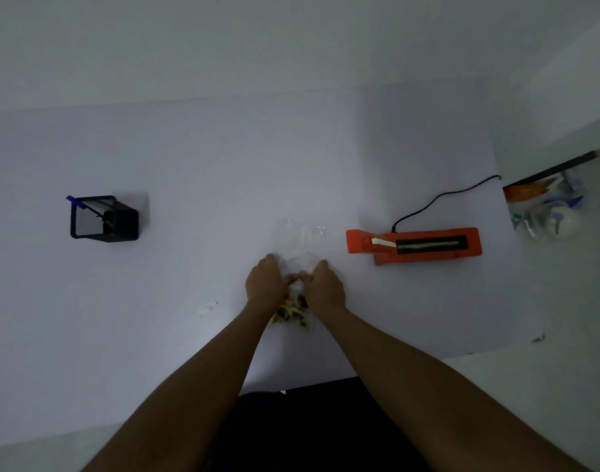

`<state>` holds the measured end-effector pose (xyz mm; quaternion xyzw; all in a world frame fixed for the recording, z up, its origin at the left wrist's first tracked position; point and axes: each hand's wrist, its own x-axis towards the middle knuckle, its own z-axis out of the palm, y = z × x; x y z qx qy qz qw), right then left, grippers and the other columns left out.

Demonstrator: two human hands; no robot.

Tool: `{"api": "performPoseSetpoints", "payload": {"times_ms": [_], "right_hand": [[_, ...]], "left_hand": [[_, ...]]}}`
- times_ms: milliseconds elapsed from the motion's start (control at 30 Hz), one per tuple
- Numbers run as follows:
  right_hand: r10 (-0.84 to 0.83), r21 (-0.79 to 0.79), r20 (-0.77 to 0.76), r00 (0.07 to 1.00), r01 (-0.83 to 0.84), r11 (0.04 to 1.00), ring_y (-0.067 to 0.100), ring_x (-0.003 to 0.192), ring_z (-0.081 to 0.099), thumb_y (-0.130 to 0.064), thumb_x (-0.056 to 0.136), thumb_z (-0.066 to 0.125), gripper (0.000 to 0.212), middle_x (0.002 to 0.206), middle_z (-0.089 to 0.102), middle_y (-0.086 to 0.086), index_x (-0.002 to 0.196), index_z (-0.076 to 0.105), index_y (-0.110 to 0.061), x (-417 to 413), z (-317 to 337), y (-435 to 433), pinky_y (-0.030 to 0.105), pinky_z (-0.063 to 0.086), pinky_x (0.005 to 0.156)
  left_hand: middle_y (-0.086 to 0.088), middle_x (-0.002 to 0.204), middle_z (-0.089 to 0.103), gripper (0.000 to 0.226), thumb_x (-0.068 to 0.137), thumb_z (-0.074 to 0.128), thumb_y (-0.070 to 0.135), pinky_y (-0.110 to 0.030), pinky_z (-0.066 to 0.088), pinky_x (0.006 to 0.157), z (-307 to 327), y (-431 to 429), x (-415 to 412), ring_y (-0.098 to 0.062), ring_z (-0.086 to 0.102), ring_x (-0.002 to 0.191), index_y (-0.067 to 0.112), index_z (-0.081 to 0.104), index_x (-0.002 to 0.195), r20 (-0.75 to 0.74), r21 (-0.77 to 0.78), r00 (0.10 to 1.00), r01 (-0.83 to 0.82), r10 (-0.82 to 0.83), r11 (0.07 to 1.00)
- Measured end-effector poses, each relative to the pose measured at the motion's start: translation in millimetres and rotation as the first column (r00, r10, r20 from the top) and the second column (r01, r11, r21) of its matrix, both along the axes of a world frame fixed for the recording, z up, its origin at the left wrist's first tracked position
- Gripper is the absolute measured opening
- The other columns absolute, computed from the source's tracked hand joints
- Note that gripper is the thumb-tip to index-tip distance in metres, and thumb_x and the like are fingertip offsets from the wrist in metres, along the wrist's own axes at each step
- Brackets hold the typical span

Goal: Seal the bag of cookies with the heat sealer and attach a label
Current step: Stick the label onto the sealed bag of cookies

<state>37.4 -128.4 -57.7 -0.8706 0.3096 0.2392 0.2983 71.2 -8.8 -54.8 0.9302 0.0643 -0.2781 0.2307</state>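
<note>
Both my hands are on the bag of cookies [293,310] at lower centre of the frame, flat on the white table [189,158]. My left hand [265,282] and my right hand [325,284] sit side by side, fingers curled and pinching the clear plastic just above the cookies, thumbs nearly touching. The open top of the bag stretches away from me toward mid-frame, hard to make out against the table. The orange heat sealer [415,245] waits to the right, apart from the bag, its black cord [438,199] trailing toward the upper right. Over on the left stands a black pen holder [104,218]. I can't see a label for certain. Risk from here, I reckon: if I leave wrinkles or crumbs in the plastic, the seal could come out weak; and lifting carelessly could spill cookies from the open mouth.
</note>
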Motion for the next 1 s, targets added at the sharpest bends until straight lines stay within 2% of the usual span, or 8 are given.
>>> {"api": "performPoseSetpoints", "payload": {"times_ms": [133,267,367,467,533,700,900,1000], "right_hand": [[0.015,-0.004,0.006,1.000,-0.014,1.000,0.029,0.093,0.065,-0.034,0.097,0.055,0.029,0.103,0.065,0.010,0.110,0.051,-0.009,0.7,-0.6,-1.7,0.033,0.046,0.069],[0.023,0.021,0.030,0.999,-0.024,0.999,0.029,0.088,0.064,-0.024,0.098,0.053,0.016,0.095,0.066,0.011,0.103,0.050,-0.009,-1.5,-0.4,-7.8,0.031,0.040,0.065],[0.048,0.029,0.061,0.997,-0.050,0.998,0.029,0.085,0.064,-0.026,0.100,0.050,0.015,0.088,0.060,0.006,0.099,0.048,-0.011,-4.4,0.4,-9.7,0.031,0.040,0.064],[0.021,0.059,0.071,0.997,-0.025,0.998,0.027,0.083,0.061,-0.039,0.098,0.051,0.029,0.087,0.059,0.004,0.102,0.049,-0.011,-5.8,0.4,-8.9,0.031,0.039,0.065],[0.009,0.052,0.076,0.997,-0.013,0.999,0.025,0.083,0.061,-0.045,0.095,0.055,0.036,0.091,0.062,0.006,0.104,0.049,-0.011,-5.8,-0.5,-6.5,0.030,0.040,0.065],[0.013,0.077,0.111,0.994,-0.022,0.997,0.016,0.077,0.051,-0.043,0.090,0.064,0.036,0.087,0.054,0.000,0.099,0.045,-0.013,-8.7,2.2,-5.6,0.028,0.036,0.064],[0.029,0.071,0.076,0.997,-0.035,0.997,0.020,0.074,0.053,-0.026,0.095,0.061,0.022,0.082,0.056,0.003,0.091,0.042,-0.015,-6.4,2.1,-7.2,0.029,0.037,0.063],[-0.011,0.120,0.069,0.998,0.002,0.993,0.021,0.074,0.055,-0.018,0.095,0.060,0.017,0.079,0.056,0.003,0.087,0.046,-0.013,-6.4,2.1,-9.4,0.028,0.037,0.060]], "left_hand": [[-0.007,0.090,0.065,0.035,0.086,0.066,0.043,-0.030,0.039,0.065,-2.0,3.8,0.8,-0.026,0.062,0.082,0.012,0.053,0.093,0.012,-0.022,1.000,-0.020,0.020,1.000],[-0.004,0.080,0.060,0.030,0.091,0.061,0.037,-0.031,0.037,0.062,-8.0,10.9,-0.1,-0.024,0.058,0.074,0.015,0.045,0.081,0.046,-0.036,0.999,0.017,-0.015,0.999],[-0.005,0.079,0.060,0.031,0.093,0.055,0.042,-0.033,0.039,0.061,-11.5,14.7,-1.8,-0.027,0.061,0.076,0.016,0.045,0.081,0.070,-0.061,0.996,0.050,-0.046,0.997],[-0.003,0.080,0.060,0.046,0.087,0.054,0.060,-0.033,0.042,0.061,-10.0,14.1,-2.3,-0.024,0.060,0.073,0.014,0.049,0.089,0.092,-0.043,0.992,0.094,-0.090,0.995],[-0.004,0.083,0.061,0.052,0.082,0.059,0.063,-0.033,0.045,0.062,-9.6,13.9,-2.1,-0.025,0.060,0.074,0.013,0.050,0.094,0.096,-0.015,0.988,0.125,-0.123,0.992],[-0.009,0.090,0.064,0.037,0.086,0.064,0.044,-0.033,0.042,0.065,-8.7,14.1,1.5,-0.029,0.062,0.083,0.012,0.049,0.093,0.036,-0.038,0.993,0.118,-0.116,0.992],[-0.012,0.095,0.065,0.024,0.090,0.062,0.029,-0.037,0.045,0.073,-4.6,16.6,6.0,-0.031,0.061,0.089,0.008,0.052,0.097,-0.017,-0.055,0.992,0.126,-0.128,0.990],[-0.010,0.097,0.064,0.016,0.089,0.061,0.022,-0.033,0.043,0.072,-3.3,18.7,4.4,-0.028,0.059,0.090,0.010,0.052,0.095,-0.041,-0.088,0.995,0.089,-0.093,0.992]]}}
